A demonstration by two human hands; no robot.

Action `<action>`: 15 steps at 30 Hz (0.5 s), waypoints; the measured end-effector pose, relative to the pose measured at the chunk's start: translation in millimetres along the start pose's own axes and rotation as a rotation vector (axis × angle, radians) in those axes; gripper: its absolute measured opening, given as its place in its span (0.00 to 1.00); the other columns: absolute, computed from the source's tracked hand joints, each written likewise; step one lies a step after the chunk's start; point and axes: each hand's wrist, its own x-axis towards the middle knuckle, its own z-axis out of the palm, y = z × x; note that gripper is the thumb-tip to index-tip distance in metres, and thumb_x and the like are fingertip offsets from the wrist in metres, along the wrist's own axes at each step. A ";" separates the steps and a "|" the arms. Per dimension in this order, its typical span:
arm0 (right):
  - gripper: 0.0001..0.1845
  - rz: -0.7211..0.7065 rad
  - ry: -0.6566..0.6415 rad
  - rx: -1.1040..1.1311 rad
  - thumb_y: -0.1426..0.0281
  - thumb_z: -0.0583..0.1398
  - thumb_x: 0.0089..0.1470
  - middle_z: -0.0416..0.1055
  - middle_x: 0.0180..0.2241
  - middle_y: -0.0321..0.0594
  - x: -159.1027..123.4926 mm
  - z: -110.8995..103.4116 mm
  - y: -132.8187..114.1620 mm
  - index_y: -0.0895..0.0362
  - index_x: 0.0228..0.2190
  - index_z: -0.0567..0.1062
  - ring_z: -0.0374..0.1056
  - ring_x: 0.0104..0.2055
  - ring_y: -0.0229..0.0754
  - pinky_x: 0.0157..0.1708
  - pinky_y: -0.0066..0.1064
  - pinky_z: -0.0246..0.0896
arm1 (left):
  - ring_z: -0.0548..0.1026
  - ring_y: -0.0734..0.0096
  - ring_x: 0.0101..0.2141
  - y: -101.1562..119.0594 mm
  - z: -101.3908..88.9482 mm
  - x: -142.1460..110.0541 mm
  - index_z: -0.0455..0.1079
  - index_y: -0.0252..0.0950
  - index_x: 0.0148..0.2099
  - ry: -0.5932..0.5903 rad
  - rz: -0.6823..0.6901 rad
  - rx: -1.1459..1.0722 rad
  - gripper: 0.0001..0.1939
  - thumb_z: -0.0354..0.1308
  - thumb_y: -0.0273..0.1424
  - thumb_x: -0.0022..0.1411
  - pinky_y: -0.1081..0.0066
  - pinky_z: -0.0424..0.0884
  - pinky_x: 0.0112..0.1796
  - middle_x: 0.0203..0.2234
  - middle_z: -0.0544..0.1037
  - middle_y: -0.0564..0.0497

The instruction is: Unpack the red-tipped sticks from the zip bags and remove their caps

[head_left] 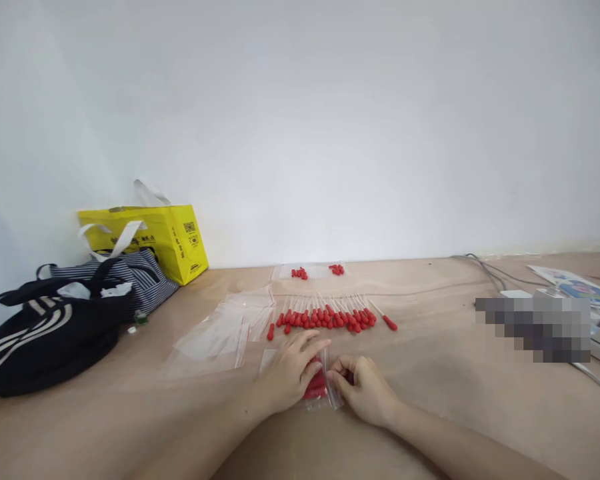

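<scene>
A clear zip bag [323, 403] with red rubber bulbs [316, 385] in it lies at the table's front middle. My left hand [293, 373] rests over its left part, fingers stretched and apart, the thumb on the bulbs. At the bag's right edge, along the zip strip, my right hand [363, 387] pinches the plastic between thumb and curled fingers. Just beyond my hands lies a row of droppers [325, 317] with red bulbs towards me and pale thin tubes pointing away. One dropper [389, 323] lies apart at the right end. My left hand hides part of the bag.
Flat clear zip bags [215, 337] overlap to the left. Another bag with red-bulbed droppers [300, 273] lies by the wall. A yellow bag [180, 243], a striped bag [147, 277] and a black bag [55, 340] stand left. Cables [495, 270] and printed sheets [575, 287] lie right.
</scene>
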 end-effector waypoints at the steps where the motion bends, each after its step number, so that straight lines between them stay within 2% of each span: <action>1: 0.10 -0.001 0.004 -0.002 0.68 0.53 0.48 0.67 0.18 0.32 0.0 0.5 0.5 0.57 0.20 0.70 0.57 0.20 0.32 0.23 0.23 0.48 | 0.62 0.63 0.49 -1.0 -1.7 4.0 0.61 0.40 0.52 -0.005 0.039 0.010 0.19 0.46 0.25 0.58 0.59 0.61 0.48 0.50 0.63 0.46; 4: 0.09 0.008 0.011 0.005 0.68 0.53 0.47 0.66 0.18 0.31 0.3 2.9 2.3 0.57 0.19 0.69 0.57 0.20 0.32 0.23 0.23 0.48 | 0.63 0.64 0.49 -2.7 -3.7 13.8 0.66 0.42 0.47 -0.020 0.154 0.031 0.18 0.46 0.21 0.56 0.60 0.61 0.48 0.50 0.64 0.48; 7: 0.08 0.038 0.005 0.034 0.69 0.54 0.45 0.65 0.17 0.30 0.7 4.1 3.3 0.57 0.18 0.67 0.56 0.19 0.32 0.23 0.23 0.48 | 0.64 0.64 0.47 -4.0 -1.2 18.3 0.70 0.41 0.39 0.003 0.216 0.029 0.14 0.46 0.22 0.57 0.61 0.62 0.46 0.47 0.67 0.49; 15: 0.07 0.092 -0.030 0.101 0.69 0.57 0.42 0.60 0.15 0.29 1.7 2.9 2.1 0.57 0.17 0.67 0.53 0.18 0.30 0.20 0.22 0.45 | 0.68 0.69 0.39 -12.0 8.5 14.7 0.70 0.38 0.32 0.143 0.332 0.017 0.11 0.47 0.24 0.58 0.67 0.64 0.41 0.37 0.72 0.49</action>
